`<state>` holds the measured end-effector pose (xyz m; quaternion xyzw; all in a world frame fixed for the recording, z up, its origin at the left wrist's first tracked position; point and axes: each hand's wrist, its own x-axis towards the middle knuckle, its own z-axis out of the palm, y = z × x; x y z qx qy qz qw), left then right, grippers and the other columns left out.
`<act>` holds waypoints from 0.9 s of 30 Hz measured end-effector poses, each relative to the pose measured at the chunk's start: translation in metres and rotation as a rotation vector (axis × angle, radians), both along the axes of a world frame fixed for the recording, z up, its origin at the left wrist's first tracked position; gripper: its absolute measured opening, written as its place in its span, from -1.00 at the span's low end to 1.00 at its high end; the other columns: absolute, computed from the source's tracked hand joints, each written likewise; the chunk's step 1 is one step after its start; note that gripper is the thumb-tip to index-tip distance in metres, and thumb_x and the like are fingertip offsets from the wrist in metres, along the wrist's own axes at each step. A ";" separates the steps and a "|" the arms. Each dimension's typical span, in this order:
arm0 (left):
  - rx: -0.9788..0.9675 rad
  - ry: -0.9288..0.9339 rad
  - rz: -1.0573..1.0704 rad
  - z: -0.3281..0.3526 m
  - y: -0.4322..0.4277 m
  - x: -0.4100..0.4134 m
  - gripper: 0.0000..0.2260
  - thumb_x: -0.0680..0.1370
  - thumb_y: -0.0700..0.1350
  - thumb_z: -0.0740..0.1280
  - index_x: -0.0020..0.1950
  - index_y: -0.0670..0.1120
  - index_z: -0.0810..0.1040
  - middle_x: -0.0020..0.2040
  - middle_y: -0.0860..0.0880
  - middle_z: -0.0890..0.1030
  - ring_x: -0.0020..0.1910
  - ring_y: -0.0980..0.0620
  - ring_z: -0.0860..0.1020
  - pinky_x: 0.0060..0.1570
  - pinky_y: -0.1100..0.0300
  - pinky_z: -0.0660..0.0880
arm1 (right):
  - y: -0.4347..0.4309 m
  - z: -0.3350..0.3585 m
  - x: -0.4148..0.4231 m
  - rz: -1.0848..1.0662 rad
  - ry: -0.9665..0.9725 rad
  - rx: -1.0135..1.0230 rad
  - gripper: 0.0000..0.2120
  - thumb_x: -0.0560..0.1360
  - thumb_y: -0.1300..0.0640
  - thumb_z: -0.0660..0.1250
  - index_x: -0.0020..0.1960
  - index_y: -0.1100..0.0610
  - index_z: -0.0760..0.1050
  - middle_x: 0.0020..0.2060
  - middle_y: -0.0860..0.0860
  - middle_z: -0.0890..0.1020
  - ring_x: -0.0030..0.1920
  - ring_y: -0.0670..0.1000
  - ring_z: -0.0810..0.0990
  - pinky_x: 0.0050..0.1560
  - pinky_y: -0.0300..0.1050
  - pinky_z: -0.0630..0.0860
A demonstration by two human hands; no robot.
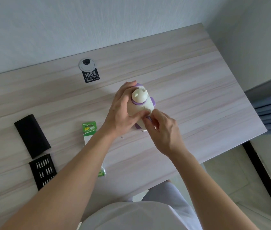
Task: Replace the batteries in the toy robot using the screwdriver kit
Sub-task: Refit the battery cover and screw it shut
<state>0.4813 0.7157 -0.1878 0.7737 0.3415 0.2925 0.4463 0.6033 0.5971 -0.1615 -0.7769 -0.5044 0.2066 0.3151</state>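
While gripped over the middle of the tabletop [189,83], sits the toy robot [141,103], white with purple trim, lifted or tilted with one rounded end toward the camera. Wrapped around its left flank: the left hand [123,110], fingers curled and clamped on the white body, thumb pressed across the near face. Just beside and touching on the near right: the right hand [163,130], fingertips pinched together on a small purple part at the toy robot's lower edge; cannot tell exactly what that part is. Left of the toy robot and nearer the camera, lying flat: a green-and-white battery pack [89,131], partly hidden under the left forearm. Just right of that pack, close below the left wrist: a tiny dark speck [122,137], too small to identify. Well to the left of the toy robot: a black case lid [32,135], and just nearer than it the open bit tray [42,170] with rows of silver bits. Beyond the toy robot, toward the wall: a round grey cable grommet [87,64] with a black "100%" label [90,76] touching its near edge.
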 end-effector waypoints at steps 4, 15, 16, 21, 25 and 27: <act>-0.011 -0.028 0.004 -0.001 0.002 0.000 -0.42 0.38 0.03 0.52 0.36 -0.05 0.47 0.44 -0.03 0.41 0.49 0.02 0.33 0.46 0.06 0.30 | 0.000 0.006 0.001 0.050 0.006 -0.063 -0.70 0.59 -0.03 0.23 -0.24 -0.02 0.21 -0.38 -0.12 0.35 -0.37 -0.04 0.34 -0.41 -0.07 0.26; -0.105 0.026 -0.199 0.002 0.015 -0.013 -0.40 0.43 0.01 0.39 0.44 -0.11 0.38 0.53 -0.01 0.25 0.57 0.01 0.17 0.53 -0.08 0.17 | -0.001 -0.001 -0.003 0.058 -0.376 -0.026 -0.63 0.63 -0.09 0.10 -0.22 0.11 0.39 -0.37 -0.04 0.45 -0.38 0.01 0.25 -0.43 -0.14 0.20; -0.103 0.050 -0.227 0.002 0.018 -0.015 -0.40 0.43 0.00 0.37 0.45 -0.10 0.37 0.54 -0.01 0.23 0.58 0.02 0.15 0.54 -0.08 0.15 | -0.002 -0.004 -0.004 0.053 -0.376 0.032 -0.62 0.65 -0.06 0.11 -0.23 0.13 0.42 -0.37 -0.01 0.46 -0.39 0.00 0.23 -0.42 -0.15 0.17; -0.039 0.082 -0.201 0.000 0.021 -0.014 -0.56 0.60 0.00 0.27 0.44 -0.13 0.40 0.53 -0.01 0.27 0.57 0.05 0.18 0.52 -0.09 0.21 | -0.004 -0.012 -0.013 -0.012 -0.390 0.128 -0.61 0.67 0.00 0.09 -0.20 0.21 0.44 -0.35 0.04 0.45 -0.42 0.02 0.20 -0.51 -0.10 0.22; -0.015 0.070 -0.189 -0.001 0.020 -0.010 -0.56 0.60 0.01 0.28 0.43 -0.15 0.43 0.52 -0.03 0.31 0.55 -0.01 0.23 0.49 -0.12 0.26 | -0.005 -0.012 -0.016 -0.060 -0.397 0.125 -0.63 0.66 0.02 0.12 -0.22 0.21 0.43 -0.35 0.04 0.44 -0.43 0.02 0.19 -0.52 -0.12 0.20; -0.025 0.055 -0.184 -0.001 0.021 -0.011 -0.56 0.59 -0.02 0.30 0.44 -0.15 0.44 0.51 -0.01 0.32 0.54 0.02 0.24 0.47 -0.13 0.30 | -0.004 -0.008 -0.014 -0.050 -0.394 0.091 -0.64 0.65 0.01 0.12 -0.23 0.18 0.42 -0.37 0.02 0.43 -0.43 0.03 0.19 -0.49 -0.14 0.17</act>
